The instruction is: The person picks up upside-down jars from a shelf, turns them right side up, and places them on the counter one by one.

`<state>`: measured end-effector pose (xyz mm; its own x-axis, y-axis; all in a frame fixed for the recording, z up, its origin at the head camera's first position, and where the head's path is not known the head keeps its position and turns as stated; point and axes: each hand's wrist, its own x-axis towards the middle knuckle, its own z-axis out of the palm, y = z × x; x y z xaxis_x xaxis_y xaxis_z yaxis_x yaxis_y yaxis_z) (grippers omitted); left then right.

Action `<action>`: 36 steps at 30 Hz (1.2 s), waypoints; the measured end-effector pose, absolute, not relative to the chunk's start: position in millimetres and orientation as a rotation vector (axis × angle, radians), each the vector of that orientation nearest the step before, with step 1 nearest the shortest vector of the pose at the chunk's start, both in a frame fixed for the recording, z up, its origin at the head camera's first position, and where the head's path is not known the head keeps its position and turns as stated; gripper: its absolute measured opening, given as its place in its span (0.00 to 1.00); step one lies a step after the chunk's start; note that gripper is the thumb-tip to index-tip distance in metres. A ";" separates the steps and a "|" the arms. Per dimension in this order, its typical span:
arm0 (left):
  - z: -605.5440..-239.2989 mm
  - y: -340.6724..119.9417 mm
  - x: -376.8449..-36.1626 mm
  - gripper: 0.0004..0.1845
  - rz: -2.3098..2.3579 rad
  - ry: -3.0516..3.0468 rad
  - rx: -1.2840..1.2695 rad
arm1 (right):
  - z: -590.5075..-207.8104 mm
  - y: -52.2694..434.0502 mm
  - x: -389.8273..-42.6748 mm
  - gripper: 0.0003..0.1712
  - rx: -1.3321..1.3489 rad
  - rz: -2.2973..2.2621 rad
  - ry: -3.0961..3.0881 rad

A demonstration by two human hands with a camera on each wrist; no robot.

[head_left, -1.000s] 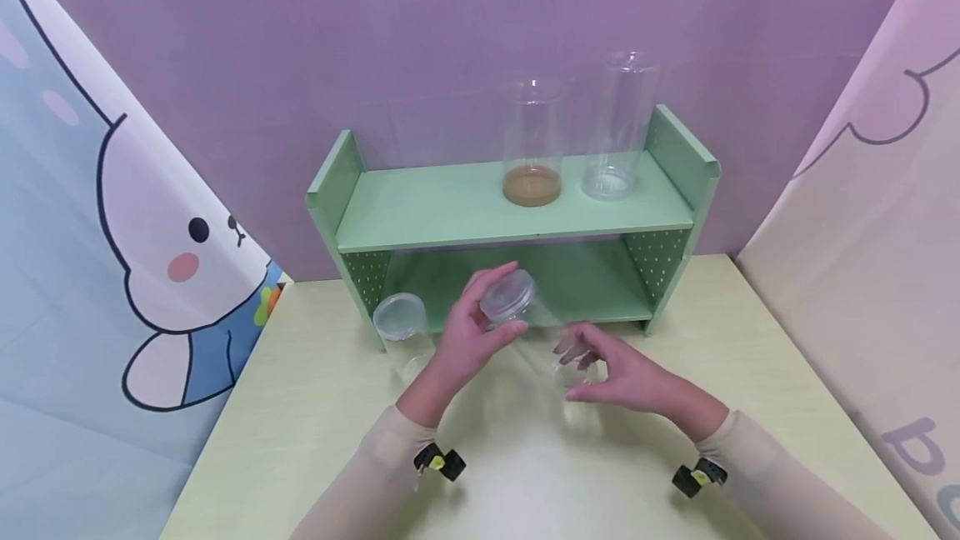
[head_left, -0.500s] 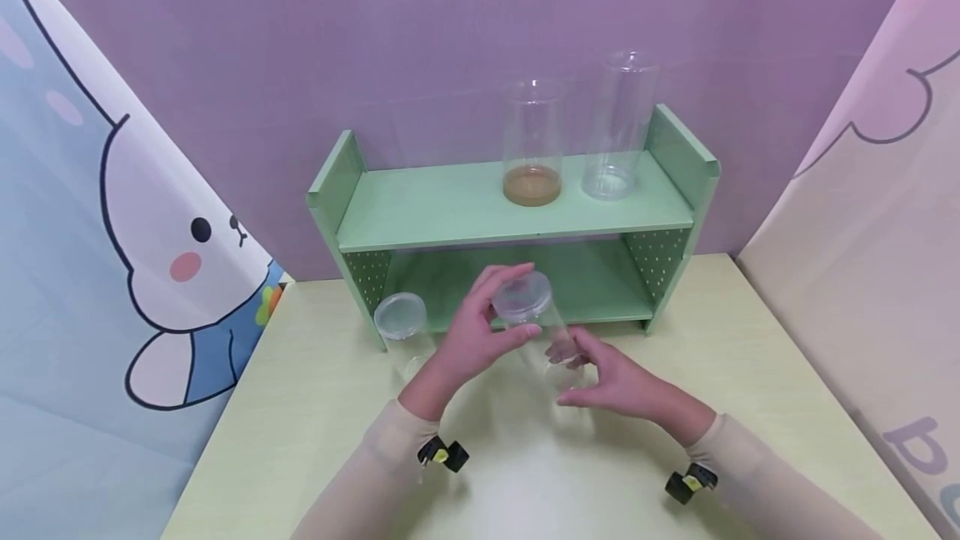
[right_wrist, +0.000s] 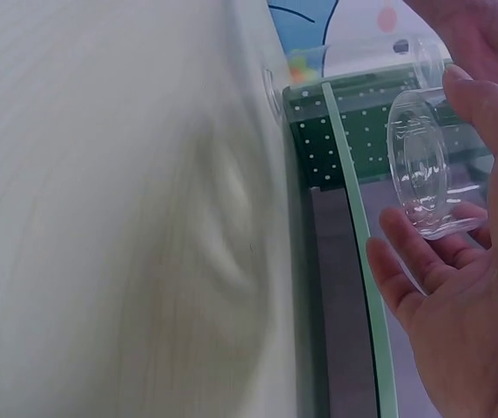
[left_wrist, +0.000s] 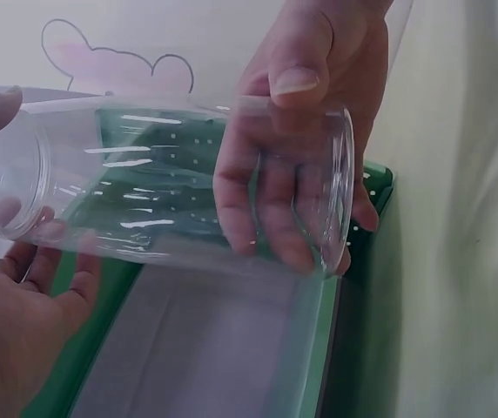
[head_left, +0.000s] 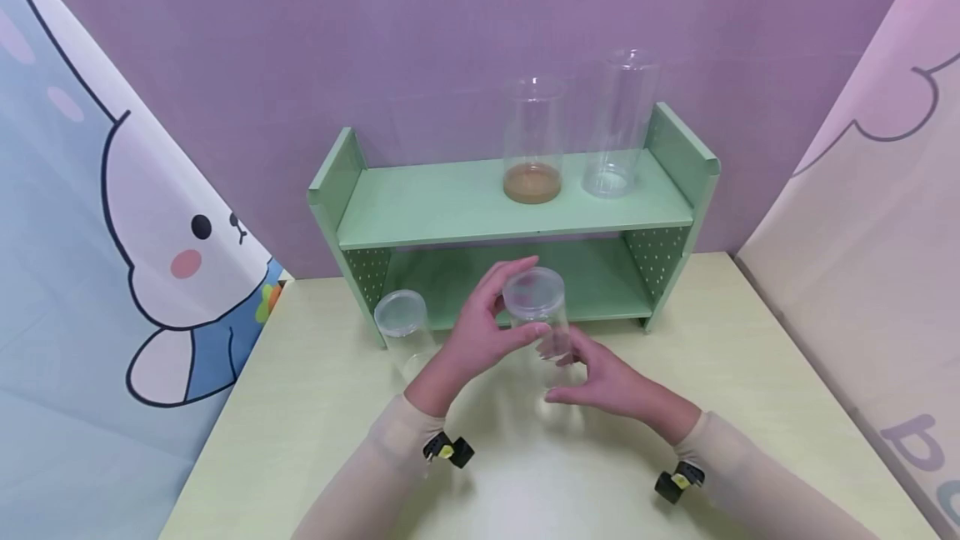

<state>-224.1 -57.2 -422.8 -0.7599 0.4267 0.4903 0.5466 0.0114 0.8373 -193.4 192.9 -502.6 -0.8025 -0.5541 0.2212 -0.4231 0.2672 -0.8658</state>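
Clear plastic everywhere, so half of this is hard to read. Both hands are on one see-through lidded jar [head_left: 538, 319], held up off the pale yellow-green table [head_left: 750, 373] in front of the lower level of the green shelf unit [head_left: 675, 148]. The left hand [head_left: 476, 336] grips it near the lidded top, thumb on one side and fingers curled round the other. The right hand [head_left: 600, 373] cups the bottom end, thumb on top and fingers wrapped behind the base; you see those fingers straight through the wall in the left wrist view [left_wrist: 266, 200]. From the head camera the lower part of the jar pretty much vanishes against the table, so only the lid is easy to pick out. I can't tell if there's anything inside it.

A second small lidded jar [head_left: 402, 323] stands on the table by the shelf's left leg, its lower half washed out too. On the top shelf are two tall clear containers side by side: one with a brown layer at the bottom [head_left: 532, 144], and a taller empty-looking one [head_left: 621, 123] whose rim fades into the purple wall.
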 end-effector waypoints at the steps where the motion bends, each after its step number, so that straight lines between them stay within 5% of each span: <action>1: -422.5 -56.9 -223.7 0.46 -1.872 -2.164 -1.043 | -502.5 191.9 -193.4 0.52 -0.931 -1.579 2.394; 17: -422.7 -53.2 -222.5 0.45 -1.881 -2.155 -1.059 | -502.4 185.3 -192.2 0.69 -0.894 -1.563 2.396; 26: -422.4 -54.3 -221.5 0.45 -1.883 -2.184 -1.040 | -499.8 186.2 -192.6 0.68 -0.897 -1.561 2.407; 36: -426.6 -55.8 -221.4 0.45 -1.856 -2.203 -1.038 | -487.3 188.2 -195.2 0.56 -0.872 -1.623 2.483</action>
